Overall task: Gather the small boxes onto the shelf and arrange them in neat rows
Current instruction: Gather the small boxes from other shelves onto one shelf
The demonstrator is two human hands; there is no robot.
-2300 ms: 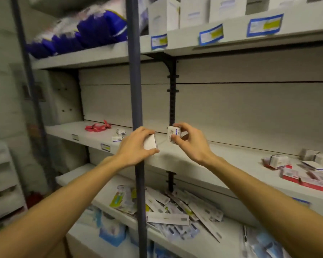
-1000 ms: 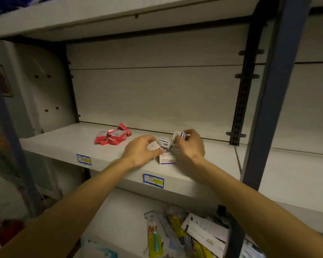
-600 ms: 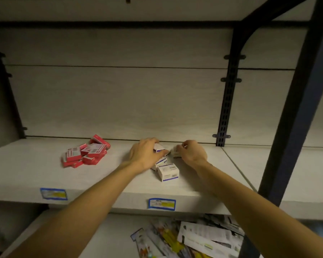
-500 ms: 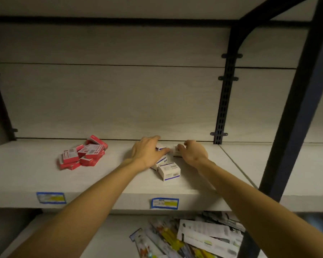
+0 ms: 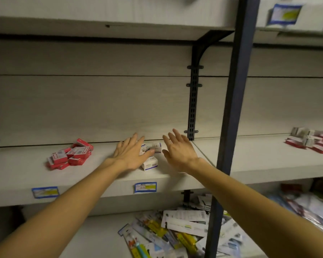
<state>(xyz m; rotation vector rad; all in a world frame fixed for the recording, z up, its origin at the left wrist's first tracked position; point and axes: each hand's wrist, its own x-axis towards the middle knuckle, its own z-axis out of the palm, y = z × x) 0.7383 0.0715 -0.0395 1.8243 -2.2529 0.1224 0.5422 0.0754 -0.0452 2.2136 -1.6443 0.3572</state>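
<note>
Now left hand and right hand, fingers spread, flank white boxes mid-shelf.

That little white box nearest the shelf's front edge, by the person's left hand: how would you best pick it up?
Pinch the front white box across its two short ends, coming from above and the front. It lies flat on the shelf, its top and front face exposed; the left hand covers its back left corner, so the right hand, open beside it, seems better placed.

Matt pale wood-grain shelf; white cardboard boxes; dark metal post.
</note>
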